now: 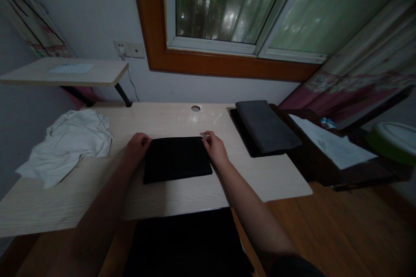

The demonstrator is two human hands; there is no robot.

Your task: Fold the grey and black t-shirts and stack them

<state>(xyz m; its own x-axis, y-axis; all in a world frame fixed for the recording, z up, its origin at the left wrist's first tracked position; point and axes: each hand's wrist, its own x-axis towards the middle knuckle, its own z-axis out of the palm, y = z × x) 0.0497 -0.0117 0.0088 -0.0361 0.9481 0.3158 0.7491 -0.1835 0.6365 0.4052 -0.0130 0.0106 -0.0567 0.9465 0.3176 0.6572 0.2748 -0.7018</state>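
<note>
A flat black folded cloth (177, 159) lies on the pale wooden table (162, 117) in front of me. My left hand (138, 147) pinches its far left corner between thumb and fingers. At the far right corner, my right hand (215, 148) grips the cloth in the same way. The cloth's exact kind cannot be made out in the dim light. To the right rests a folded grey cloth (264, 125) on top of another black folded cloth (242, 132). A crumpled white cloth (73, 140) is heaped on the left side.
A small raised shelf (107, 71) on black legs stands at the back left, with paper on it. Behind the table are a wall socket (129, 49) and a window. A dark side table on the right bears a white sheet (331, 145) and a green container (391, 143).
</note>
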